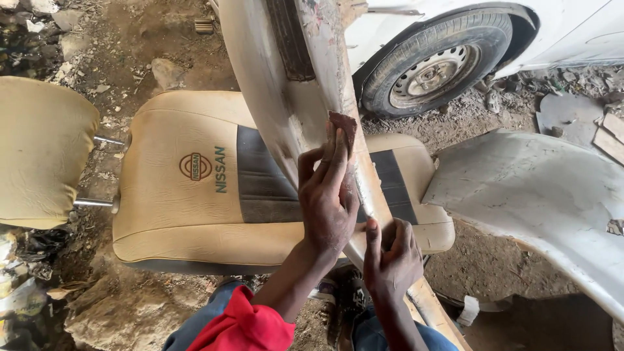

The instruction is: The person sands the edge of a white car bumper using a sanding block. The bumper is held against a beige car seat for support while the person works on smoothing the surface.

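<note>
Long curved body panel (286, 97), dusty and worn to bare patches, propped across a tan car seat (188, 188) and running from near to far. Left hand (328, 195) flat against it, fingers pinning a reddish scrap of sandpaper (342, 127) to the surface. Right hand (390, 257) clenched around the near edge, steadying. Probably thin sheet: stiff yet springy, fairly light, awkward by length. Best held at the rolled edge. Sandpaper limp, gritty. White car wheel (432, 68) far right.

Red sleeve (244, 325) — blue trousers (201, 318), perhaps denim
</note>
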